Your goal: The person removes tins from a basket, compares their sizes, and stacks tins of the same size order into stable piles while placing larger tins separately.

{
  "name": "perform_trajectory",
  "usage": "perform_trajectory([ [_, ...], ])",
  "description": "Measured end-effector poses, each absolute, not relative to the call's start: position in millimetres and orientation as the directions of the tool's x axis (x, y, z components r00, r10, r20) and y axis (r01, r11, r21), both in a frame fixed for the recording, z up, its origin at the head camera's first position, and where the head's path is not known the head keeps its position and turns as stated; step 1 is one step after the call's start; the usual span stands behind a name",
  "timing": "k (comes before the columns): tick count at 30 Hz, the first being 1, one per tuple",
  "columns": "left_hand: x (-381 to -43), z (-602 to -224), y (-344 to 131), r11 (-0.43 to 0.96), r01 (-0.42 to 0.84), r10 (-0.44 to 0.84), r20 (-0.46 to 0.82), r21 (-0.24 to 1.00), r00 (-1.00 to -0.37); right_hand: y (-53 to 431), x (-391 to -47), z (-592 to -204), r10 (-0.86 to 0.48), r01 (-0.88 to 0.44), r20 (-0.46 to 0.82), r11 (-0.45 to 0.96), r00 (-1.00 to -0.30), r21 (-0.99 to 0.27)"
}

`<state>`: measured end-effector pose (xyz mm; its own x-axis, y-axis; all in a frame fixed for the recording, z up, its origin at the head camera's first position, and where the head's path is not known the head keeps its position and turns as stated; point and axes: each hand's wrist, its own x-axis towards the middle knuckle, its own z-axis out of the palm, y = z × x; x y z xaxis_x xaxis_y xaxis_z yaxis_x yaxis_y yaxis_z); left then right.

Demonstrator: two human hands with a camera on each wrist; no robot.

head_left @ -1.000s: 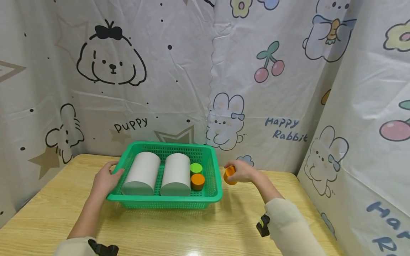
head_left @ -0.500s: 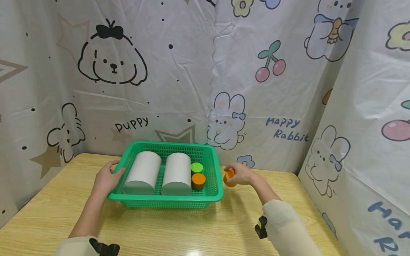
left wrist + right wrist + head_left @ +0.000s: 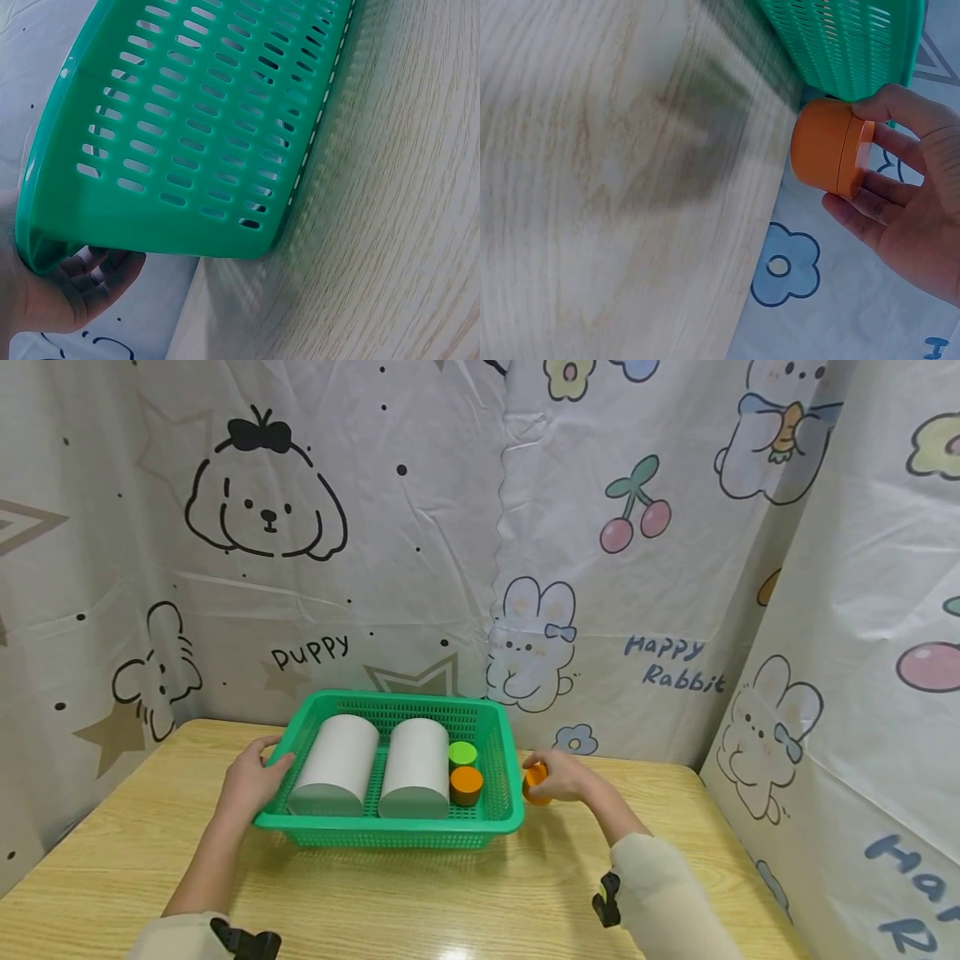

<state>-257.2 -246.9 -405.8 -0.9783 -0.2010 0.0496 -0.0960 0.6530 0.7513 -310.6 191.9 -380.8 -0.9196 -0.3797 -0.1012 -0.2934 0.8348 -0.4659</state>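
A green plastic basket [image 3: 390, 832] stands on the table, its perforated side filling much of the left wrist view. My left hand [image 3: 251, 778] grips its left rim, with curled fingers [image 3: 112, 281] showing below the rim. Outside the basket's right side, my right hand [image 3: 562, 777] holds a small round orange jar [image 3: 825, 146] between thumb and fingers, close to the table. In the basket lie two white rounded blocks, the left block [image 3: 337, 764] and the right block [image 3: 416, 764]. Right of them sit a lime-green jar [image 3: 462, 753] and another orange jar [image 3: 467, 783].
The wood-grain table [image 3: 420, 902] reaches back to a printed cloth [image 3: 420, 593] hung behind it. Another stretch of cloth [image 3: 847, 760] closes off the right side. Black wrist devices sit on both sleeves.
My right hand has moved slightly down with the orange jar, beside the basket. The left hand keeps its place on the rim, and the view has shifted a little.
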Motion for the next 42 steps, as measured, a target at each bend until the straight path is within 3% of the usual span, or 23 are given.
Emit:
perform_trajectory([
  [25,-257.6,-409.7,-247.1,0.655,-0.087,-0.197,0.059,0.751,-0.979,192.7,-317.0,-402.9,-0.339,-0.247,-0.100,0.829,-0.935,-0.501],
  [42,-256.4,-405.9,-246.4,0.647,-0.090,-0.202,0.055,0.757,-0.978,191.1,-325.4,-414.0,-0.385,-0.327,-0.041,0.830,-0.922,-0.452],
])
